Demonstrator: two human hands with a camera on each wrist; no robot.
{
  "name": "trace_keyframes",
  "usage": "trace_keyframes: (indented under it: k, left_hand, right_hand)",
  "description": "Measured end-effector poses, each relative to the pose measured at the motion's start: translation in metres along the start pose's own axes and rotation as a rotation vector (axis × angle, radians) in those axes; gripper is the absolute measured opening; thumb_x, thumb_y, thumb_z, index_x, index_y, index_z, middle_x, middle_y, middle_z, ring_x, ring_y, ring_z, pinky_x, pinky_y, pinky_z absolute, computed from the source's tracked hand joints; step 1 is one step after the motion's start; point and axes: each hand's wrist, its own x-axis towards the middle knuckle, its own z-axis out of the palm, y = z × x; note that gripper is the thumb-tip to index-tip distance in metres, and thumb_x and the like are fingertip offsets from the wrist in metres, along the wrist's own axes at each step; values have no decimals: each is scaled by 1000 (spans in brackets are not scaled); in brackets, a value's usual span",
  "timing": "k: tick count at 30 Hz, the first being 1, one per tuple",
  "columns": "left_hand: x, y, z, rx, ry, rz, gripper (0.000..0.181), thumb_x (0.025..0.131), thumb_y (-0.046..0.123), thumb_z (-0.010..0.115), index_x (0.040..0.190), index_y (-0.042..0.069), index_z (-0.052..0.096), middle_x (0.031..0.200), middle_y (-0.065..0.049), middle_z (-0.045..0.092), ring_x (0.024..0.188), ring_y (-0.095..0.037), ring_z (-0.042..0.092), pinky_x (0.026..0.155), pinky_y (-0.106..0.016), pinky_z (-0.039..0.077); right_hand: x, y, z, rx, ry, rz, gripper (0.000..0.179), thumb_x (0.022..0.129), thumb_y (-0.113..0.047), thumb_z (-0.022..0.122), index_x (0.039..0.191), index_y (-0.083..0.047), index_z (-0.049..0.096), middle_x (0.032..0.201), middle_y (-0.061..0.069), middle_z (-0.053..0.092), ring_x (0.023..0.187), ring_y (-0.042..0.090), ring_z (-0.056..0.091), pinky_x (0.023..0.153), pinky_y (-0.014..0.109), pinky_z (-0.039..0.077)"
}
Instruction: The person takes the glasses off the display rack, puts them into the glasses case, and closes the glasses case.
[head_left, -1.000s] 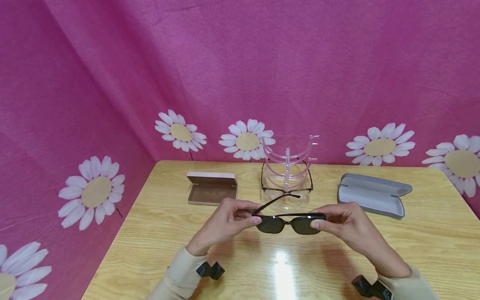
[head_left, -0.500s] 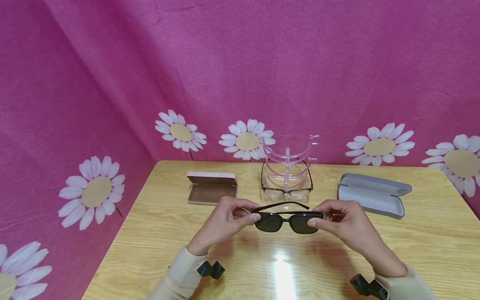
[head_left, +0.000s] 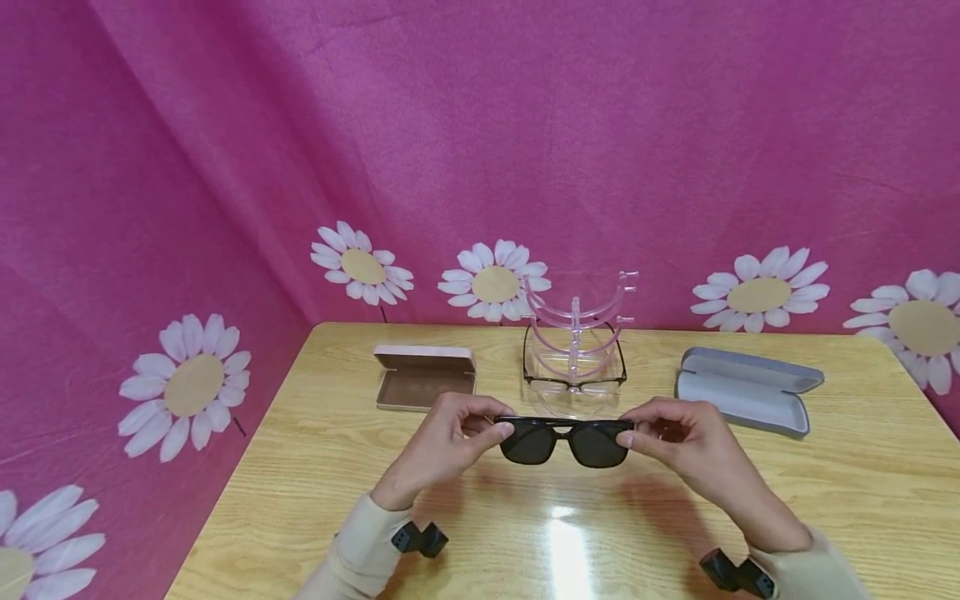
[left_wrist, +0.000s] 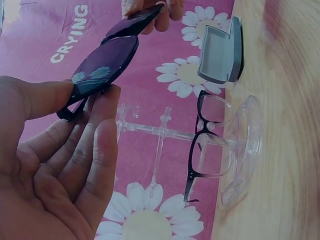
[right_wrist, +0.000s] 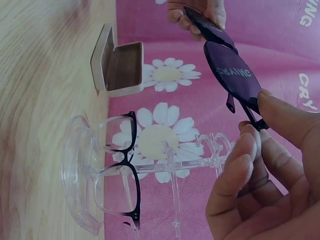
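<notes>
- Your left hand (head_left: 453, 442) pinches one end of the sunglasses (head_left: 528, 447), thumb on the lens side and fingers behind.
- Your right hand (head_left: 693, 437) pinches the other end in the same way, so both grips are on that one pair.
- You have the sunglasses above the table (head_left: 300, 492), lenses toward you, in front of the stand (head_left: 575, 333).
- Both your wrists angle inward from pale sleeves (head_left: 363, 542), each wearing a small black camera (head_left: 420, 540).
- Your left wrist view gives the glasses (left_wrist: 191, 155) on the stand's lowest level side-on, with the grey case (head_left: 757, 404) open beyond.
- Your right wrist view shows a temple arm (right_wrist: 230, 103) behind the lenses, which the head view barely reveals; the brown case (head_left: 426, 390), also open, is there too.
- Lettering (left_wrist: 70, 34) on the cloth (head_left: 600, 125) reads "CRYING" in your left wrist view; the head view shows just white daisies (head_left: 759, 294).
- The table has light wood grain and a bright glare patch (head_left: 567, 554) near you; pink cloth rises behind it and on your left.
</notes>
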Motion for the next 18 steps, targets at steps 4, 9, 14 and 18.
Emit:
trace_keyframes:
  k: [4, 9, 14, 18]
  left_hand:
    - [0, -2, -4, -14, -2, -5, 14, 97, 13, 74, 107, 7, 80, 99, -10, 79, 77, -8, 72, 72, -22, 57]
    - [-1, -7, -11, -83, -15, -31, 20, 96, 15, 76, 109, 1, 79, 97, -17, 79, 75, -7, 73, 72, -25, 60]
    - [-3, -14, -18, -140, 6, -85, 21, 95, 13, 77, 109, -2, 78, 97, -20, 79, 75, -15, 76, 73, -30, 64]
    - [-5, -20, -22, -168, 32, -119, 20, 94, 10, 77, 108, -5, 78, 99, -19, 78, 75, -18, 77, 73, -31, 65]
  right_hand:
    - [1, 0, 2, 5, -10, 10, 12, 86, -3, 82, 98, -4, 80, 76, -17, 67, 64, 0, 56, 52, 23, 47]
    - [2, 0, 6, 0, -32, 60, 11, 90, -6, 80, 101, -3, 80, 82, -19, 70, 62, 1, 55, 51, 24, 45]
    - [5, 2, 15, 32, -64, 46, 10, 92, -6, 78, 102, -2, 79, 83, -18, 70, 62, 1, 56, 52, 24, 48]
    - [9, 5, 22, 70, -83, 29, 10, 94, -5, 75, 102, -1, 78, 86, -19, 71, 67, 1, 61, 57, 24, 53]
